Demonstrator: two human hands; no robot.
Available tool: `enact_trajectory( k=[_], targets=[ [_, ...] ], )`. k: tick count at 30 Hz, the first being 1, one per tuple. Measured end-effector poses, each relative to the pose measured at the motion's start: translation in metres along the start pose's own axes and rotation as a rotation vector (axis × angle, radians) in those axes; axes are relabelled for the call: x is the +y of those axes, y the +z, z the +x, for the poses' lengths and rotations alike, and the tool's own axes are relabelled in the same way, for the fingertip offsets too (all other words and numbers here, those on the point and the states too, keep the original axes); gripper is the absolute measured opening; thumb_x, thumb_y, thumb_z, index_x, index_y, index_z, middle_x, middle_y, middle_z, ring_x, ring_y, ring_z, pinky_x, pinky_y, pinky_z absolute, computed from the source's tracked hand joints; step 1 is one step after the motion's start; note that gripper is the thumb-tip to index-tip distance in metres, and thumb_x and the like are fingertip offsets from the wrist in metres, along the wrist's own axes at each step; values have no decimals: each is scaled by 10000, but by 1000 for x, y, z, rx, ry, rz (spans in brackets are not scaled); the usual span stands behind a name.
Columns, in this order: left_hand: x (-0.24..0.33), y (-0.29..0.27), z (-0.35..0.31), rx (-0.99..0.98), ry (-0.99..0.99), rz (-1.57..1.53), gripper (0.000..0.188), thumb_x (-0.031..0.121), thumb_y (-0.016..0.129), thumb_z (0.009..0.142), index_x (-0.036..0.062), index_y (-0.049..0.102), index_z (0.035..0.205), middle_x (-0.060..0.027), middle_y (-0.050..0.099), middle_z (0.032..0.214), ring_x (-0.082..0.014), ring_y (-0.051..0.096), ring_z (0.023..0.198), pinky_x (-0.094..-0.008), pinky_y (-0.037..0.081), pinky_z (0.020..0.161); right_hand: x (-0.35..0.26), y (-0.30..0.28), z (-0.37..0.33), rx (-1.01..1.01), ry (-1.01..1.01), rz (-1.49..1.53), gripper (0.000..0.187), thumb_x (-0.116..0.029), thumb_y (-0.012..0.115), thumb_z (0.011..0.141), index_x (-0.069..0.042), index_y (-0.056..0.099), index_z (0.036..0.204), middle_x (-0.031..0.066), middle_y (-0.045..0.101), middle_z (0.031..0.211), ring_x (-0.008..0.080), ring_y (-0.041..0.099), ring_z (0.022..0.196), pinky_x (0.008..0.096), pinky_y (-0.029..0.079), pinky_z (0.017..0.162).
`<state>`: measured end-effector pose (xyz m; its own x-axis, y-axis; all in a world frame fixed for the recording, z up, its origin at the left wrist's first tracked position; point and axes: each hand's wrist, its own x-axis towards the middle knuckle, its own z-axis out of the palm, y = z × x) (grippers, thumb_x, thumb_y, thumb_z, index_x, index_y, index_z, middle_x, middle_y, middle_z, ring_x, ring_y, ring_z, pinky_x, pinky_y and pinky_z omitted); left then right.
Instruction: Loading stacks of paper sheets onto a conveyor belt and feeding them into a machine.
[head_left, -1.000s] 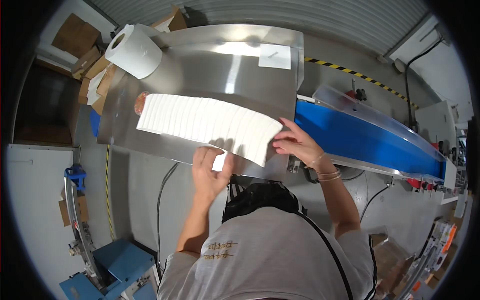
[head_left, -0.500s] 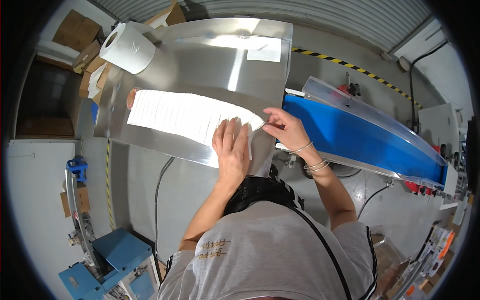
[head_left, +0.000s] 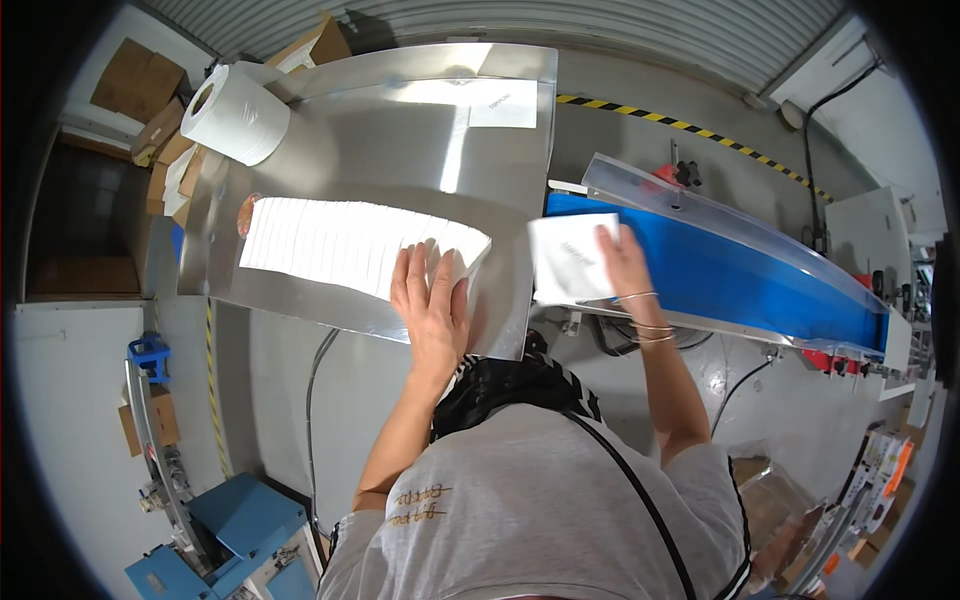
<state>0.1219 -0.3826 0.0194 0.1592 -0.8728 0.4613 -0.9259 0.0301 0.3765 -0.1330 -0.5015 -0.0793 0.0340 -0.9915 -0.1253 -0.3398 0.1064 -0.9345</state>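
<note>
My right hand (head_left: 627,262) is closed on the right edge of a flat white square packet (head_left: 568,260) with faint grey print. It holds the packet over the near end of a blue conveyor belt (head_left: 730,275), beside the table's right edge. On the metal table (head_left: 360,150) a long row of similar white packets (head_left: 335,238) leans over in overlapping layers. My left hand (head_left: 432,312) lies on the right end of that row with its fingers stretched out. A reddish round object (head_left: 248,215) touches the row's far left end.
A big white roll (head_left: 236,115) stands at the table's back left corner. Another white printed sheet (head_left: 503,104) lies at the back right. A clear plastic guard (head_left: 735,230) runs along the belt's far side. Cardboard boxes (head_left: 138,80) are stacked at the left.
My right hand has moved right, from the end of the row to over the belt, and now carries a white packet. My left hand stays on the row.
</note>
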Motion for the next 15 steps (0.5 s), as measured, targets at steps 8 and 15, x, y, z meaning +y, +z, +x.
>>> enact_trajectory(
  k=[8, 15],
  targets=[
    [-4, 4, -1, 58, 36, -37, 324, 1, 659, 773, 93, 670, 1084, -153, 486, 1293, -374, 407, 1230, -488, 322, 994, -41, -52, -15, 482, -358, -910, 455, -204, 748, 724, -44, 563, 1107, 161, 579, 1092, 333, 556, 990, 389, 456, 832],
    [2, -14, 10, -48, 138, 23, 320, 87, 681, 779, 135, 669, 1095, -154, 420, 1382, -395, 306, 1314, -517, 239, 1041, -94, 53, -12, -561, -613, -140, 523, -186, 756, 740, -114, 539, 1210, 97, 526, 1205, 254, 517, 1108, 337, 458, 888]
  ],
)
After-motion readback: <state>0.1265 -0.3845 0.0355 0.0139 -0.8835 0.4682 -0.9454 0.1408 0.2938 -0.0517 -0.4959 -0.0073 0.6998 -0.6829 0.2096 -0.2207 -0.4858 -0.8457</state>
